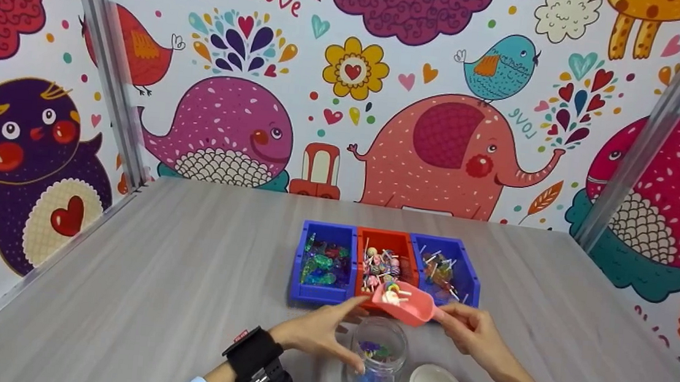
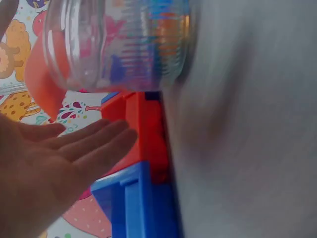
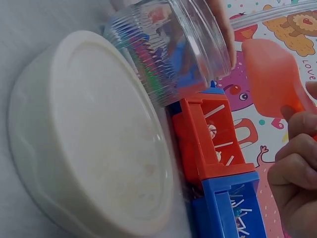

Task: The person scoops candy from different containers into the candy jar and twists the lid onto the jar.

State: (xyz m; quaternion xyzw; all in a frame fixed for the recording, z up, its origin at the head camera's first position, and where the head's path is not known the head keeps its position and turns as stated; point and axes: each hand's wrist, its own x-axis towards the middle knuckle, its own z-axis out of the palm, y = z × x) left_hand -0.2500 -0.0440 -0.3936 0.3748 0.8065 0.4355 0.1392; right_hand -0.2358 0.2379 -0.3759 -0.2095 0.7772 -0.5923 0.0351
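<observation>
Grey wood-grain tabletop [image 1: 217, 254], white walls [image 1: 308, 59] with cartoon elephant [image 1: 429, 162], whales [image 1: 229, 120] and birds [image 1: 501, 73], metal posts [image 1: 109, 66] at both sides

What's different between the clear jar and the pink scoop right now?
The clear jar is see-through, while the pink scoop is solidly colored. The clear jar stands upright on the table, while the pink scoop is held up off it by the right hand. The pink scoop has a handle; the clear jar shows none. Both contain small colorful pieces.
</observation>
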